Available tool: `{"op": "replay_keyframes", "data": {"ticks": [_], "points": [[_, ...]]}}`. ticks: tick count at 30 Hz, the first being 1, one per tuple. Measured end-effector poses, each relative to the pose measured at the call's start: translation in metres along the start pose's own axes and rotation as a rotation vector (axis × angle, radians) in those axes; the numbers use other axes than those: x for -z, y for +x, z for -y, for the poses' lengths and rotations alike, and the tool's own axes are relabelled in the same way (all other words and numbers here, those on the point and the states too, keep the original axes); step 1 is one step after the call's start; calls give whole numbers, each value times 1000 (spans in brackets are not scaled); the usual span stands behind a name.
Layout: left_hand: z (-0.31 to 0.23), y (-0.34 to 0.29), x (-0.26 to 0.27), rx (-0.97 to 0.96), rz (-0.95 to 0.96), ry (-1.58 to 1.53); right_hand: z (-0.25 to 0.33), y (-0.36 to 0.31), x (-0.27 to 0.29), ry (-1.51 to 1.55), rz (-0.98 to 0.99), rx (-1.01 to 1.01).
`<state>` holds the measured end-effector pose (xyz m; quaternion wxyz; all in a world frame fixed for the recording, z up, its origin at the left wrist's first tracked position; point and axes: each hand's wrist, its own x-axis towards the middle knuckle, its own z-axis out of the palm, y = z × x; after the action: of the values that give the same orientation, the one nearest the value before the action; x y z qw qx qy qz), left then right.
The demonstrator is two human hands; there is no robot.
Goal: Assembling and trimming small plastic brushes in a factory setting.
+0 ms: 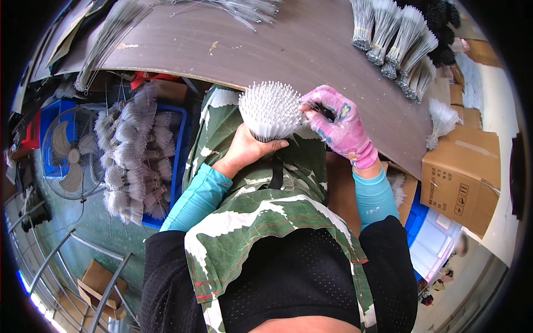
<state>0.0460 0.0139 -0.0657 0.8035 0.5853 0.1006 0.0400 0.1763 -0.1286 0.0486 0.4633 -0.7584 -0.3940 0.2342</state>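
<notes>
My bare left hand (249, 149) grips the base of a thick bundle of thin white rods (271, 108), which fans out above my lap. On my right hand (340, 125) is a pink patterned glove. Its fingertips pinch at the bundle's right edge, seemingly around a small dark item I cannot identify. Both hands sit just below the near edge of a brown table (288, 50). A green and white leaf-print apron (255, 216) covers my lap.
Several tied bundles of grey wire brushes (397, 41) lie at the table's far right, and loose wires (111, 33) at its left. A blue crate of brush bundles (139, 161) and a fan (69, 158) sit on the floor to my left. Cardboard boxes (461, 177) stand to my right.
</notes>
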Motion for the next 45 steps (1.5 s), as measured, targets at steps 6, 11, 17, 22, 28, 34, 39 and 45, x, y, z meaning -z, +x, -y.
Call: {"op": "replay_keyframes", "data": {"ticks": [6,11,17,22,28,34,39,45], "points": [[7,0,-3,23,22,-54,6,-1,3,26,8,7],[10,0,-8,36,-36,-11,-1,-9,7,129,-93,-163],[12,0,-4,35,-21,-15,25,-15,21,249,9,-447],[11,1,-5,87,18,-73,18,-7,2,-3,15,-52],[12,0,-8,83,-15,-27,29,7,5,-244,114,-89],[20,0,-10,113,-65,72,38,12,4,-427,190,-124],[15,0,-9,144,-32,51,25,3,2,-275,103,-123],[13,1,-8,103,-6,82,26,-2,5,-240,89,-106]]}}
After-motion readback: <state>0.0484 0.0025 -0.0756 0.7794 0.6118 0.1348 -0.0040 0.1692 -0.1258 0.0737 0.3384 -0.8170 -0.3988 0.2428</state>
